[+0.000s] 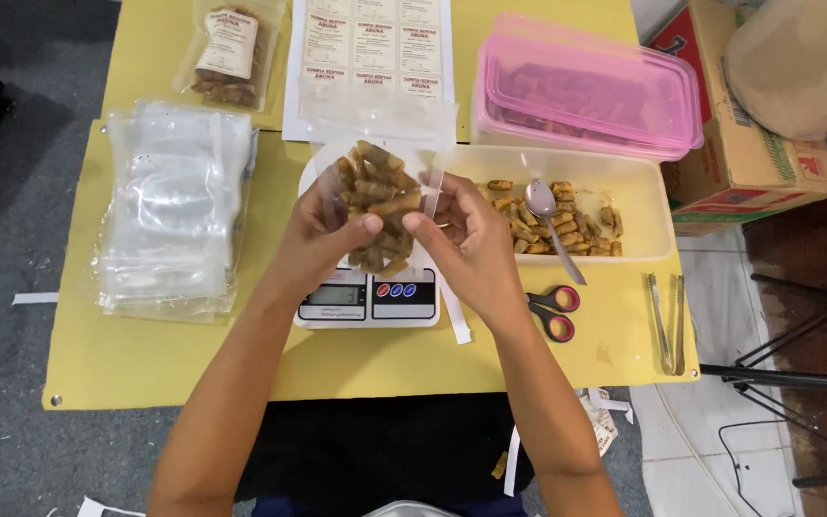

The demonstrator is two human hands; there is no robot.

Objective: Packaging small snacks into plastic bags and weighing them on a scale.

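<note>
Head view, looking down over the yellow table (pixel 193 364). I note both forearms coming in from the bottom edge. Nearest the table's front edge: a kitchen scale (pixel 368 299), with red-handled scissors (pixel 555 311) just to its right and metal tongs (pixel 669 321) further right.

Above the scale I see my left hand (pixel 313 235) and right hand (pixel 471 239) together holding up a clear plastic pouch of brown snack pieces (pixel 377 206). Left thumb and fingers pinch the pouch's left side; right thumb and fingers pinch its right side. The thumb tips are nearly touching in front of the pouch. Pouch is upright, clear of the scale platform.

To the left: a stack of empty clear pouches (pixel 176 206). To the right, behind the right hand: a clear rectangular tub (pixel 638 187) with more snack pieces and a spoon (pixel 547 215) lying in it.

Far edge: a filled, labelled pouch (pixel 229 53), a sheet of labels (pixel 370 48), a pink lidded container (pixel 591 91). A cardboard box (pixel 748 144) sits off the table, at right.
</note>
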